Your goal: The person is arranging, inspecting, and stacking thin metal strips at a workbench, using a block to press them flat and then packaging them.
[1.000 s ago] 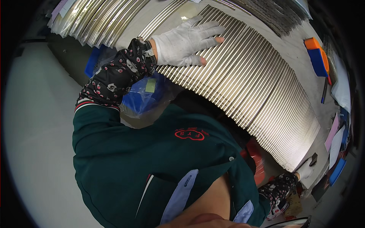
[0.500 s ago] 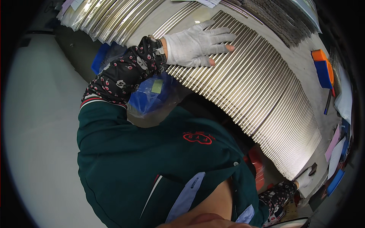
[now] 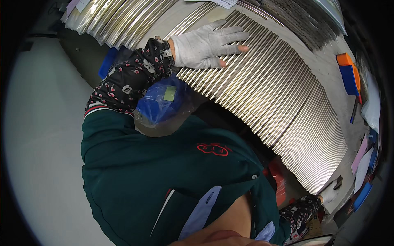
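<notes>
A broad row of thin, shiny metal rods (image 3: 279, 90) lies side by side across the table, curved by the lens. Flat on the row's left part rests my left hand (image 3: 209, 45), fingers spread, in a white glove that leaves the thumb and one fingertip bare. My right hand (image 3: 329, 193), also white-gloved, is at the row's lower right end, close to the rods. By its fingers is a small dark piece (image 3: 338, 182); whether they grip it is too small to tell. Both forearms wear dark patterned sleeve covers.
Plastic-wrapped rod bundles (image 3: 119, 20) lie at the upper left, with a few loose rods (image 3: 191, 20) beside them. Dark stacked strips (image 3: 299, 20) are at the back. An orange-and-blue holder (image 3: 349, 74) and a pen (image 3: 353, 110) lie right. A bagged blue container (image 3: 158, 102) is below my left forearm.
My left hand has shifted slightly to the left and away from me, still flat over the rods. My right hand stays in place.
</notes>
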Action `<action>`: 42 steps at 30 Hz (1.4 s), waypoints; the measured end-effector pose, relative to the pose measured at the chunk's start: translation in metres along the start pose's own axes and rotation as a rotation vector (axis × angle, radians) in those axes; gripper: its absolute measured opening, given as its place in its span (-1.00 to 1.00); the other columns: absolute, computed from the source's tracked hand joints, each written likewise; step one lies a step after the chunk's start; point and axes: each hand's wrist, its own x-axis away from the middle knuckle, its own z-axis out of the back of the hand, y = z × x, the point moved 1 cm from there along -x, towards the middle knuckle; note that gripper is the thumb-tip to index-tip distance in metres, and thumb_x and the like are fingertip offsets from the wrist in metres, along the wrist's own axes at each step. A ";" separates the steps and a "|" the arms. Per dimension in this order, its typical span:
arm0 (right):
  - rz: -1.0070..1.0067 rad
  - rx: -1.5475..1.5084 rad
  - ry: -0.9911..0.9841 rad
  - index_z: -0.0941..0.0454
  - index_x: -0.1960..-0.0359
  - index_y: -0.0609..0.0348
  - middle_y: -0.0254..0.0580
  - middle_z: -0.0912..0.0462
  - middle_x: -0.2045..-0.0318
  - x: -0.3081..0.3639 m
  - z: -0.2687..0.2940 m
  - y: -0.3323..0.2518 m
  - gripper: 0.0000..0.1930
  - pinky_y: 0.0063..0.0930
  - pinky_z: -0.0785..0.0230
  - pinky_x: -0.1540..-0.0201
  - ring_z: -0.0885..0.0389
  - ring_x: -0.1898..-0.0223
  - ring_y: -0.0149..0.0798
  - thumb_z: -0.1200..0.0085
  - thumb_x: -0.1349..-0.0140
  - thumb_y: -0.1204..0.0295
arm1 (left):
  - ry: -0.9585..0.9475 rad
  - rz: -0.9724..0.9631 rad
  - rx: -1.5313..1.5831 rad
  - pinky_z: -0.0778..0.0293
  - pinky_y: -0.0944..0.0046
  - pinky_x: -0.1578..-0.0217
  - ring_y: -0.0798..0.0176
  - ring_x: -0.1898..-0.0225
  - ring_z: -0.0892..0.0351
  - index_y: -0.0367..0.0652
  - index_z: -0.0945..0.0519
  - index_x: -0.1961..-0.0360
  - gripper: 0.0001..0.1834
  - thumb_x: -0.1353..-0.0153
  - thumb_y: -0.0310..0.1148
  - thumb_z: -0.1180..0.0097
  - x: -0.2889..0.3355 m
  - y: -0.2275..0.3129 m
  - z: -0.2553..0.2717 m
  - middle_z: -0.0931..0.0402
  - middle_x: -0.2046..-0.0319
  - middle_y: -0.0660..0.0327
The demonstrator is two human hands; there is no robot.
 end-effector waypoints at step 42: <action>0.055 -0.064 0.047 -0.46 -0.22 0.13 0.12 -0.52 -0.12 -0.039 -0.016 0.029 -0.25 -0.07 -0.29 -0.17 -0.47 -0.12 0.16 0.02 -0.15 -0.19 | -0.070 -0.145 0.016 0.03 -0.19 -0.40 0.07 -0.42 -0.07 0.00 -0.31 -0.30 -0.26 -0.14 0.09 -0.09 -0.095 0.054 -0.010 -0.06 -0.40 0.16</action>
